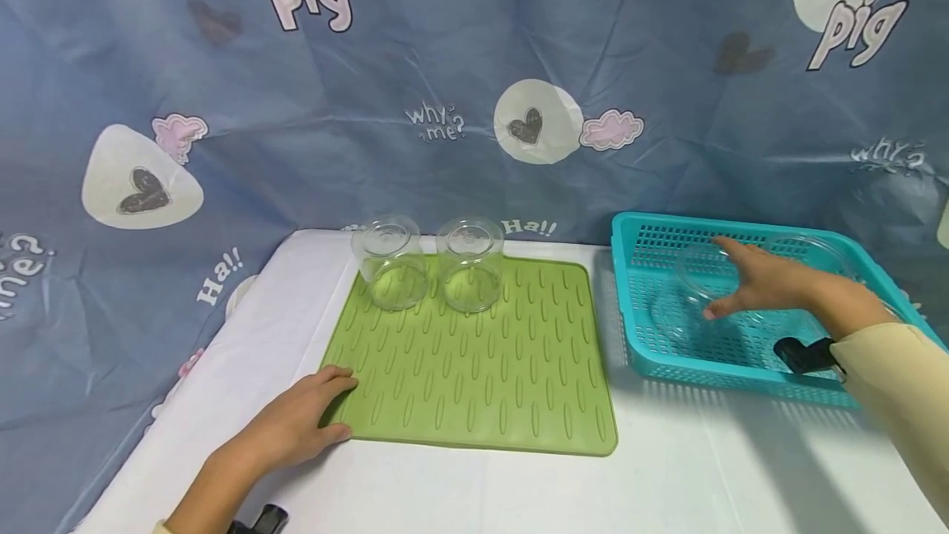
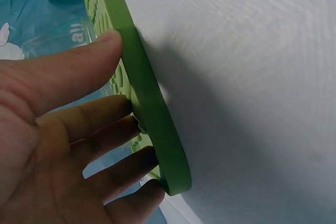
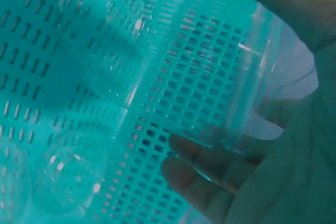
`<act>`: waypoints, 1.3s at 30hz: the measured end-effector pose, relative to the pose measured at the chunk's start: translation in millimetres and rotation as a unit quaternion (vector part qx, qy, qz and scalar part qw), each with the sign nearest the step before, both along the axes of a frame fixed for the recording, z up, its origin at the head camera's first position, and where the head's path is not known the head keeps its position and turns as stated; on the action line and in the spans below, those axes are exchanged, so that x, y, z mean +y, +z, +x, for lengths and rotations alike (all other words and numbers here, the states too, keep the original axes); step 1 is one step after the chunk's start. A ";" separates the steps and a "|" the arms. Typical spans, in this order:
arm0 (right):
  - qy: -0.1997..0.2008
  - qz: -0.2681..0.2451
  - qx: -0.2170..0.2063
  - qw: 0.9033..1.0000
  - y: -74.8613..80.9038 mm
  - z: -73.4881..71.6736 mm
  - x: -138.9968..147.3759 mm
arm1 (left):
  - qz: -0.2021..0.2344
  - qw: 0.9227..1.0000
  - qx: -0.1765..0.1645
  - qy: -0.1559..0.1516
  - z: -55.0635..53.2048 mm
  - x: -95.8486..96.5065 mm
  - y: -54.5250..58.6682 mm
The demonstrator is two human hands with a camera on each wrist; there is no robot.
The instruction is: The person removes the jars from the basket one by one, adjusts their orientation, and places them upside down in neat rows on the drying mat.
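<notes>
My left hand point(image 1: 300, 414) rests at the near left corner of a green ribbed mat point(image 1: 474, 369), its thumb and fingertips touching the mat's edge point(image 2: 149, 98). Two clear cups point(image 1: 396, 270) point(image 1: 470, 270) stand upside down, side by side, at the mat's far left. Over a turquoise basket point(image 1: 630, 328) on the right, my right hand point(image 1: 767, 278) reaches down with thumb and fingers spread about a clear cup point(image 1: 689, 274). In the right wrist view, this cup point(image 3: 205, 72) lies between the thumb side and the fingers, some fingers showing through its wall.
More clear cups point(image 3: 73, 177) lie inside the basket, one with its rim point(image 1: 808, 241) near the back wall. White cloth point(image 1: 415, 493) covers the table. A blue printed curtain point(image 1: 445, 48) hangs right behind the mat and basket.
</notes>
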State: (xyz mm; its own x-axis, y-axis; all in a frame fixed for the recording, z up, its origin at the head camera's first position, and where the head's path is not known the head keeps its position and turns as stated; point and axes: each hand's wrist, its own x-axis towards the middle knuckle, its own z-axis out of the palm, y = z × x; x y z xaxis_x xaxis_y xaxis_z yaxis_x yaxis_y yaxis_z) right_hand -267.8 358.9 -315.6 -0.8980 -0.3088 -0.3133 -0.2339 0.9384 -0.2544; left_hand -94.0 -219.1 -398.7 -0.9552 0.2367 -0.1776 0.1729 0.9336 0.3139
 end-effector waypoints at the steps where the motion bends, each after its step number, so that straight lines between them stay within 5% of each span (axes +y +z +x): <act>1: 0.005 -0.014 -0.007 1.000 -1.3 -1.5 -0.5 | 0.000 1.000 -0.001 0.001 0.4 -0.1 -0.2; 7: 0.003 -0.097 -0.026 0.995 -10.3 -7.5 -0.9 | -0.002 1.000 0.000 0.003 1.0 -0.8 -0.7; 14: -0.014 -0.102 -0.008 0.995 -13.9 -6.4 1.4 | -0.001 1.000 0.009 -0.002 -0.6 -0.8 0.9; 20: -0.046 -0.113 0.047 0.991 -0.7 -2.0 2.8 | 0.003 1.000 0.007 -0.006 -0.9 -0.8 0.0; 31: -0.099 -0.258 0.155 0.948 15.7 32.6 -2.7 | 0.013 1.000 0.000 -0.009 -1.2 2.2 -0.9; 39: -0.081 -0.329 0.212 0.917 25.7 44.7 -15.2 | 0.011 1.000 0.004 -0.006 1.5 -1.5 1.4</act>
State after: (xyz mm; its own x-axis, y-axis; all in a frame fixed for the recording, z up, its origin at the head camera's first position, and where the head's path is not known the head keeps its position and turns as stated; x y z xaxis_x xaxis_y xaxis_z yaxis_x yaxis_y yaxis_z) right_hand -223.1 343.8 -289.9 -0.9470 -0.1572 0.2800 -0.3131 0.6451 -0.6970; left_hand -92.5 -220.6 -397.3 -0.9538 0.2516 -0.1644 0.1863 0.9241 0.3336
